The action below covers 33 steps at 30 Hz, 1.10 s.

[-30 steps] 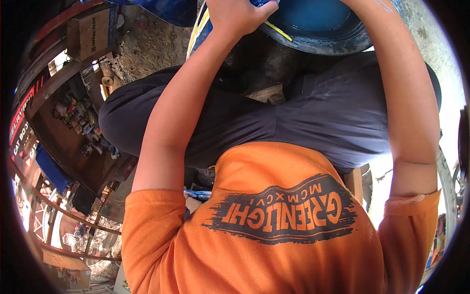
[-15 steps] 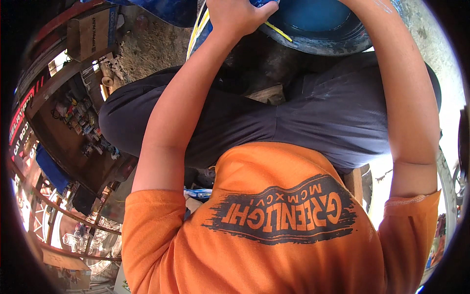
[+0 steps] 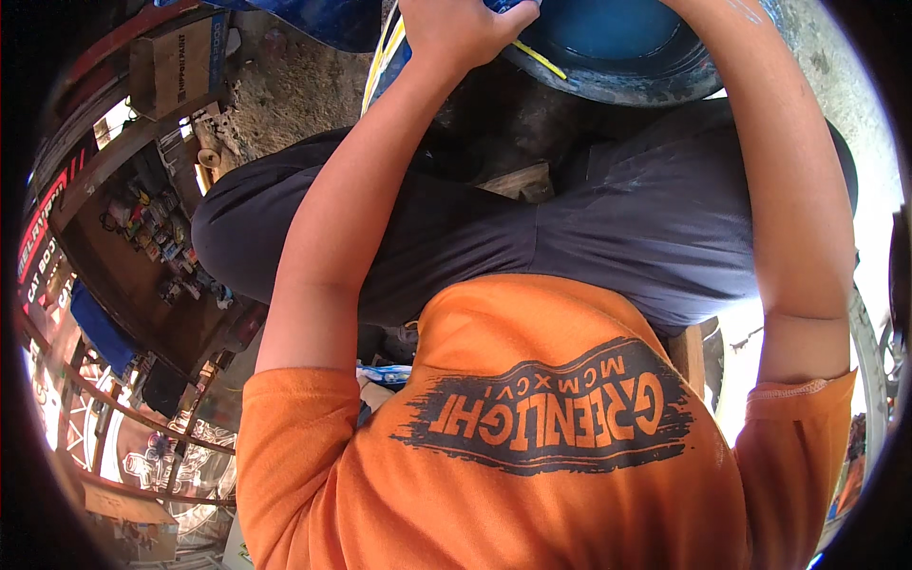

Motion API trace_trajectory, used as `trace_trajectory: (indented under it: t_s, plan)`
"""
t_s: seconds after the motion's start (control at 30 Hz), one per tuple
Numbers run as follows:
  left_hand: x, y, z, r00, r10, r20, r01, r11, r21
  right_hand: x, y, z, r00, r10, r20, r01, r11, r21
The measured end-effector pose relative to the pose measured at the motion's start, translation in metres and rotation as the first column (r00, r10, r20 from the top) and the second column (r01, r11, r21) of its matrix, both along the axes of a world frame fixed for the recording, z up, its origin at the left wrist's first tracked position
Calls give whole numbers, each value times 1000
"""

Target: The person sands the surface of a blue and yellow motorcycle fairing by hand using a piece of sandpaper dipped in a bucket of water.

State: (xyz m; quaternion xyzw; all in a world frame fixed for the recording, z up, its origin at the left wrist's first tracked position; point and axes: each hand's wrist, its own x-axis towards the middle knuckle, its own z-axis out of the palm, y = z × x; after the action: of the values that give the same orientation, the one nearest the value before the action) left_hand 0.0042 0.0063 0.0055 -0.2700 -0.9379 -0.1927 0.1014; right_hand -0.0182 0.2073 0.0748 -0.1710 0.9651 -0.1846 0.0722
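Mostly forearms and lap in view, with the hands working at the top edge. Left hand (image 3: 464,28) sat just left of a blue basin (image 3: 655,91), thumb stretched out to the right against something blue; its other fingers were cut off or hidden, so could not tell how far they were closed or what they gripped. A white-and-yellow striped piece (image 3: 385,57) stood out left of that wrist, and a yellow strip (image 3: 541,60) slanted from below the thumb across the basin's side; whether both belonged to one thing, could not tell. Basin held bluish liquid (image 3: 617,27). Right forearm (image 3: 793,161) reached up along the basin's right side; right hand lay beyond the frame, state of its fingers unknown. Dark trousers (image 3: 646,209), knees spread; orange T-shirt (image 3: 570,513) with dark print. Wooden piece (image 3: 522,182) showed between the legs. Off left: concrete floor (image 3: 275,104), cardboard box (image 3: 176,71), shelf (image 3: 119,252) with small clutter.
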Motion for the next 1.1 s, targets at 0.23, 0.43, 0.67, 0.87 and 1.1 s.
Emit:
trace_trajectory:
  t_s: [0.23, 0.43, 0.67, 0.87, 1.1]
  plan:
    - [0, 0, 1, 1000, -5, -17, 5, 1000, 19, 5, 0, 10, 1000, 18, 17, -18, 1000, -11]
    - [0, 2, 2, 1000, 2, 9, -3, 1000, 24, -1, -1, 2, 1000, 1, 23, -1, 999, 33]
    - [-1, 1, 3, 1000, -19, 4, 19, 999, 38, 0, -1, 1, 1000, -6, 21, 6, 1000, 6]
    - [-1, 1, 2, 1000, -13, -2, 13, 1000, 26, 1, -2, 4, 1000, 2, 30, -2, 1000, -8]
    - [-1, 4, 3, 1000, -24, -15, 25, 998, 49, -6, 4, -12, 998, -55, -32, 54, 998, -30]
